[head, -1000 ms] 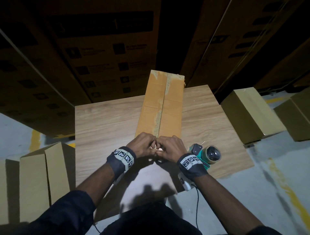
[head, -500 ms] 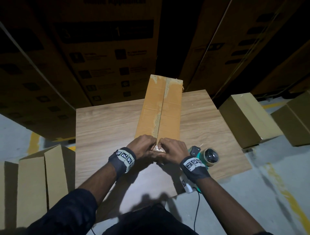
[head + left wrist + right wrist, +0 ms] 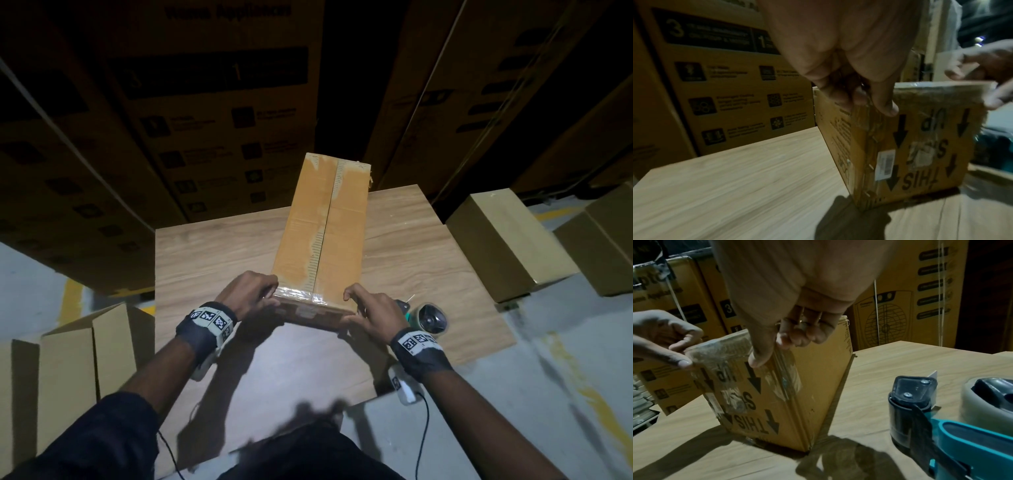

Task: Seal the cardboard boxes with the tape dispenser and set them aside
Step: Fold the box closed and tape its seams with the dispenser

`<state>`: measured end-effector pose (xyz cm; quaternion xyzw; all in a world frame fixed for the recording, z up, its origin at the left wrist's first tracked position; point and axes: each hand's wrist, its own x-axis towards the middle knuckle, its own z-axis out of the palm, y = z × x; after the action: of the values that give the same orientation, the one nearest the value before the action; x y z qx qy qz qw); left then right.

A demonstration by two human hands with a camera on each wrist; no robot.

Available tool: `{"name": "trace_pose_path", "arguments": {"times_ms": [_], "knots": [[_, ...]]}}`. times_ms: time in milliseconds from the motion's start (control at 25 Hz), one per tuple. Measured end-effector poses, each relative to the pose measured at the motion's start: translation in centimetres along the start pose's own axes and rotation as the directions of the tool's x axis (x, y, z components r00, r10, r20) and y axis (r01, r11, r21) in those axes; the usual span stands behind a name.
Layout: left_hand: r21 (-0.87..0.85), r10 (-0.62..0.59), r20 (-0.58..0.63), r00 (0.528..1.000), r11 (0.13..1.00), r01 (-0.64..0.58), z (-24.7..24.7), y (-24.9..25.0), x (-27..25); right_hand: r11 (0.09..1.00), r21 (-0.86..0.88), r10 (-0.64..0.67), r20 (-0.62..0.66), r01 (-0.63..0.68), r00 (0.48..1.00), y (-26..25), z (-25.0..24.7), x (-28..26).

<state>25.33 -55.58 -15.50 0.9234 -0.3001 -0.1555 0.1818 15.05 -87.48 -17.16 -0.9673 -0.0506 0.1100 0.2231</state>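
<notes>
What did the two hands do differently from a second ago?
The left hand and right hand were pressed together at the middle of the box's near edge. They slid apart, and each now holds a near corner of the box. The box, the table and the tape dispenser stayed put.

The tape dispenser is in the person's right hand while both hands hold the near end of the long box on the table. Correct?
Not quite. The tape dispenser lies on the table, just right of the right hand; no hand holds it, as the head view shows. The rest stands: the left hand and the right hand grip the near corners of the long box.
</notes>
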Motion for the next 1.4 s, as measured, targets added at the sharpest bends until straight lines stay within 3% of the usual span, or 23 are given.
{"name": "trace_pose_path", "arguments": {"times_ms": [120, 320, 560, 720, 800, 840, 920, 1000, 1080, 1120, 1200, 1280, 1400], "knots": [[-0.096, -0.006, 0.038, 0.999, 0.995, 0.009, -0.5, -0.3, 0.6, 1.000, -0.006, 0.003, 0.017, -0.002, 1.000, -0.1, -0.2, 0.1], [-0.118, 0.098, 0.128, 0.987, 0.990, -0.083, -0.8, 0.9, 0.7, 1.000, 0.003, -0.004, 0.096, 0.004, 0.995, -0.7, -0.9, 0.2], [-0.320, 0.162, 0.306, 0.938, 0.946, -0.059, 2.0, 4.6, -3.0, 0.986, -0.152, -0.043, 0.198, 0.074, 0.979, 1.9, -4.0, 0.4], [-0.484, 0.234, 0.328, 0.915, 0.874, -0.051, 4.2, 10.3, -2.0, 0.989, -0.128, 0.071, 0.010, -0.070, 0.997, 2.6, -5.7, 4.4], [-0.583, 0.236, 0.348, 0.907, 0.812, 0.012, 3.6, 12.2, -1.1, 0.980, -0.155, 0.112, -0.094, -0.126, 0.989, 1.4, -5.9, 5.8], [-0.624, 0.218, 0.330, 0.919, 0.780, 0.039, 3.0, 12.2, -0.8, 0.978, -0.159, 0.111, -0.149, -0.134, 0.983, 0.3, -5.8, 5.8], [-0.668, 0.130, 0.167, 0.977, 0.744, 0.015, 0.8, 10.5, -0.9, 0.989, -0.120, 0.048, -0.256, -0.081, 0.965, -2.8, -5.6, 4.9], [-0.620, -0.036, -0.038, 0.999, 0.784, 0.005, -1.9, 6.8, -1.5, 0.998, -0.051, -0.050, -0.233, 0.039, 0.971, -6.4, -4.5, 2.8], [-0.373, -0.213, -0.138, 0.967, 0.916, 0.148, -4.1, 1.8, -2.2, 0.988, -0.018, -0.157, -0.087, 0.156, 0.984, -9.4, -2.3, 0.7], [-0.180, -0.284, -0.142, 0.948, 0.950, 0.257, -4.9, -0.8, -2.7, 0.978, -0.048, -0.206, -0.005, 0.205, 0.979, -10.3, -1.0, 0.0], [0.086, -0.369, -0.092, 0.925, 0.922, 0.377, -5.1, -5.0, -3.8, 0.941, -0.165, -0.281, 0.105, 0.296, 0.954, -10.5, 1.3, -0.3], [0.163, -0.364, -0.040, 0.930, 0.916, 0.366, -4.2, -6.6, -4.8, 0.909, -0.239, -0.320, 0.128, 0.342, 0.939, -9.6, 2.1, 0.1], [0.246, -0.358, -0.030, 0.933, 0.902, 0.354, -2.4, -5.2, -5.6, 0.895, -0.290, -0.319, 0.120, 0.340, 0.940, -8.0, 1.0, 1.1]]}}
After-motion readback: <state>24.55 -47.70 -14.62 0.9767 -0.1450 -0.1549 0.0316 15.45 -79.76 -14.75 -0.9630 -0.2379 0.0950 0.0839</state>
